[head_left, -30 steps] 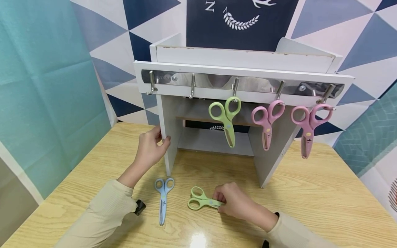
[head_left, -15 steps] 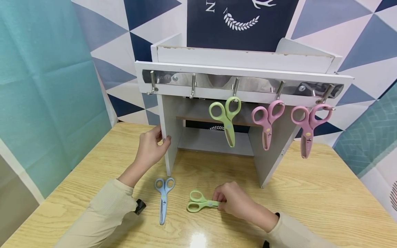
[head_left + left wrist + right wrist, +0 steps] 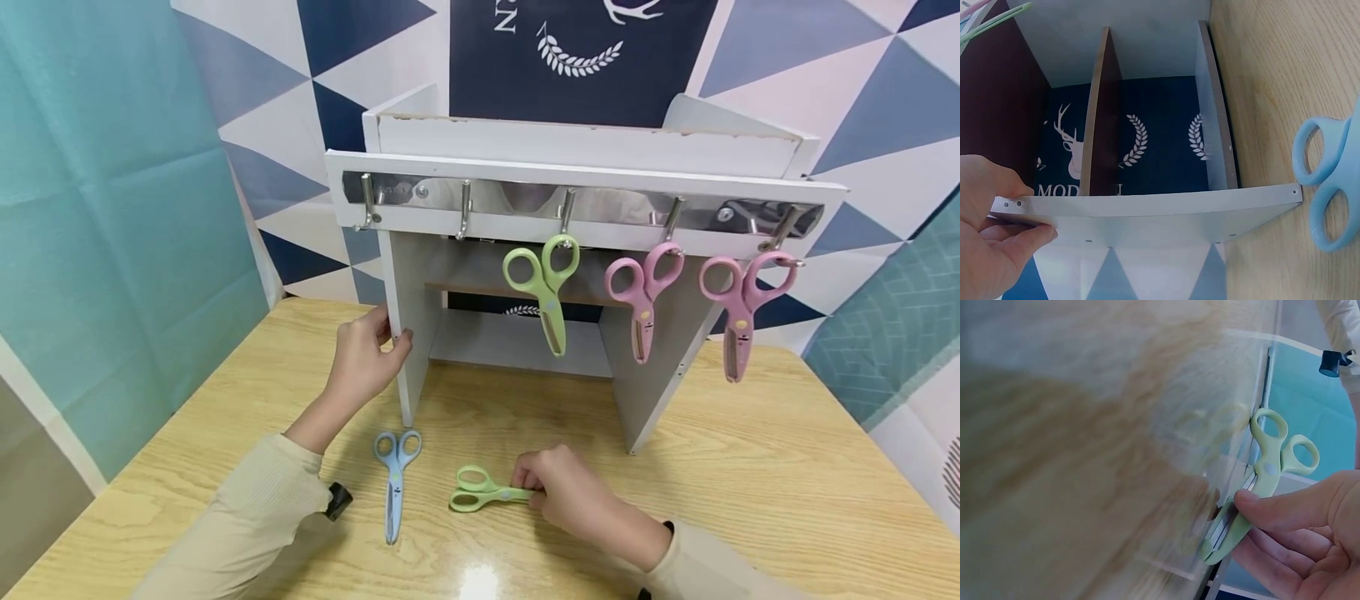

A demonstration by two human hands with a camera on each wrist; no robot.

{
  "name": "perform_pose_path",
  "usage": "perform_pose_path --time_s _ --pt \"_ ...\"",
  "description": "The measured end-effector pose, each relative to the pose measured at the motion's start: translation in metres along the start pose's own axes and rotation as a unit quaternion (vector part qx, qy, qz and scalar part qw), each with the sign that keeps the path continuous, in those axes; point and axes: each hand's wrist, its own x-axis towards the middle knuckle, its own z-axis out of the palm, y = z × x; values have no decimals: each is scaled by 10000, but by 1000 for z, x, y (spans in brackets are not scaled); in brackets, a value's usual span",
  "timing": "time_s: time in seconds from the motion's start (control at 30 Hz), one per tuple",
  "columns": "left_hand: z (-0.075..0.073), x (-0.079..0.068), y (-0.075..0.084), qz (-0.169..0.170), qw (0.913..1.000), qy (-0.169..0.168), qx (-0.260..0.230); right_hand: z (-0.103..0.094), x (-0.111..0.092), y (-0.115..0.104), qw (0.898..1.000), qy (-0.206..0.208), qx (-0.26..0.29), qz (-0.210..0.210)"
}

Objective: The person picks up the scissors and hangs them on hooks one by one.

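Note:
My left hand grips the front edge of the white shelf's left side panel, its thumb on one face and fingers on the other in the left wrist view. A pair of green scissors is pinched at the blades by my right hand, handles pointing left, close to the tabletop. In the right wrist view the thumb lies across the green scissors' blades. Between the hands, blue scissors lie on the table, handles toward the shelf. Another green pair hangs from the middle hook.
A metal hook rail runs along the shelf's front. Two pink scissors, one inner pair and one outer pair, hang from its right hooks. The two left hooks carry nothing. Wooden tabletop surrounds the shelf's foot.
The green scissors in my right hand have tilted, their handles dropping slightly toward me. My left hand keeps its grip on the panel; the blue scissors have not moved.

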Motion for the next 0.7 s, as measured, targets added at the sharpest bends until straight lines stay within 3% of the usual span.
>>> perform_pose_path --time_s 0.7 --pt "2 0 0 -55 9999 -31 -137 -5 6 -1 9978 342 536 -171"
